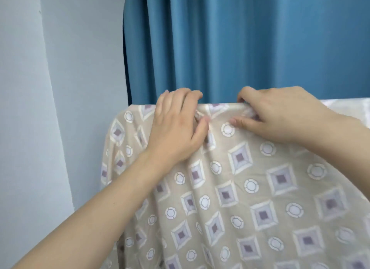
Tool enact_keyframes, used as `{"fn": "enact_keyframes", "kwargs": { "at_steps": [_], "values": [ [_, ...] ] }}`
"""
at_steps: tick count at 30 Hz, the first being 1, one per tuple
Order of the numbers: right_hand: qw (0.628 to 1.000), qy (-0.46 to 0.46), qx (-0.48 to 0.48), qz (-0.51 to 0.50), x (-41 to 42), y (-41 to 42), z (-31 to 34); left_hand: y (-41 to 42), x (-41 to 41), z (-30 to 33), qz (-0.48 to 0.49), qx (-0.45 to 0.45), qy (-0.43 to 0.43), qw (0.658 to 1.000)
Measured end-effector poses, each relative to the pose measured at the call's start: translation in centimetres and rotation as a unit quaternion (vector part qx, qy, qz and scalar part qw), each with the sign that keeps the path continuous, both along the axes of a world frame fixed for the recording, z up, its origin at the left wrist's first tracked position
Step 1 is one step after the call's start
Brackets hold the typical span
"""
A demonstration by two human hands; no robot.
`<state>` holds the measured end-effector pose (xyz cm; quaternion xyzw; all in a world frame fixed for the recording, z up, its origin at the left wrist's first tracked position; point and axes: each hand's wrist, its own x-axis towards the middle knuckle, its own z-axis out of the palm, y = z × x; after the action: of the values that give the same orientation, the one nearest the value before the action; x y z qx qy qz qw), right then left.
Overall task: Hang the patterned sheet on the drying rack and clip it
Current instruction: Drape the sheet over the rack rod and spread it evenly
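Sheet (250, 188) already draped over hidden rack bar before blue curtain (240, 38); left hand (176, 126) and right hand (280, 116) both pinch its top fold; no clip visible, clipping apparently outstanding

The patterned sheet (250, 188) hides the rack's bar entirely (any clip too), running off the bottom edge.

Behind, we record a blue curtain (240, 40) hanging in vertical folds across the upper centre and right. To its left we note a pale grey wall (80, 68). At the far right edge, we list white fabric (346, 106).
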<state>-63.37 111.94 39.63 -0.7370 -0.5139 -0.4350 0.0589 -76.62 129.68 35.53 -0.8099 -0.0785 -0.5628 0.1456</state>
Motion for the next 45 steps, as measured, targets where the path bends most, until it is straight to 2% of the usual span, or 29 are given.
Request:
{"fn": "enact_keyframes", "kwargs": {
  "at_steps": [3,6,11,14,18,22,24,27,28,30,33,36,37,39,41,42,43,45],
  "values": [
    [0.994,-0.027,0.098,0.028,1.8,-2.9,-1.5,-1.3,2.5,-1.5,-0.043,0.022,-0.011,0.999],
    [0.985,-0.051,0.157,0.048,3.5,-5.3,-3.0,-1.5,4.2,-2.7,-0.059,0.063,-0.062,0.994],
    [0.982,-0.066,0.165,0.062,4.9,-6.2,-3.6,-1.0,5.4,-2.1,-0.086,0.118,-0.133,0.980],
    [0.984,-0.045,0.156,0.066,4.7,-6.1,-3.1,0.4,5.4,-1.5,-0.095,0.156,-0.145,0.972],
    [0.984,-0.005,0.173,0.044,3.8,-5.5,-0.8,0.6,4.4,0.4,-0.112,0.163,-0.113,0.974],
    [0.978,0.047,0.202,-0.015,4.2,-4.8,3.0,-2.3,4.4,5.2,-0.038,0.049,-0.072,0.995],
    [0.969,0.087,0.223,-0.064,4.6,-4.6,4.4,-2.9,5.4,7.8,0.004,-0.032,-0.007,0.999],
    [0.949,0.194,0.197,-0.151,4.6,-4.2,4.7,-3.3,7.4,9.5,0.053,-0.111,0.196,0.973],
    [0.936,0.244,0.197,-0.158,4.7,-4.1,4.3,-3.5,7.8,9.3,0.046,-0.130,0.243,0.960],
    [0.910,0.312,0.224,-0.155,4.6,-3.9,3.1,-4.0,8.8,8.3,-0.033,-0.153,0.246,0.957],
    [0.885,0.344,0.283,-0.137,3.9,-3.4,1.5,-5.4,9.3,5.4,-0.142,-0.105,0.186,0.967],
    [0.881,0.340,0.291,-0.155,2.5,-3.3,0.4,-6.0,8.9,3.7,-0.145,-0.003,0.150,0.978],
    [0.881,0.331,0.291,-0.172,2.2,-3.6,-0.2,-5.9,8.7,3.6,-0.141,0.024,0.160,0.977],
    [0.886,0.246,0.315,-0.235,2.3,-5.0,-2.0,-5.6,8.4,3.6,-0.149,0.065,0.185,0.969],
    [0.854,0.165,0.401,-0.285,2.1,-6.4,-4.2,-5.4,8.6,3.9,-0.155,0.088,0.188,0.966],
    [0.826,0.170,0.445,-0.301,2.0,-7.1,-5.0,-5.5,8.6,3.9,-0.157,0.093,0.182,0.966],
    [0.793,0.214,0.477,-0.313,2.0,-7.8,-5.7,-5.7,8.7,3.7,-0.159,0.097,0.168,0.968],
    [0.705,0.390,0.520,-0.286,2.0,-8.9,-6.5,-6.5,9.0,2.9,-0.165,0.108,0.126,0.972]
  ]
}}
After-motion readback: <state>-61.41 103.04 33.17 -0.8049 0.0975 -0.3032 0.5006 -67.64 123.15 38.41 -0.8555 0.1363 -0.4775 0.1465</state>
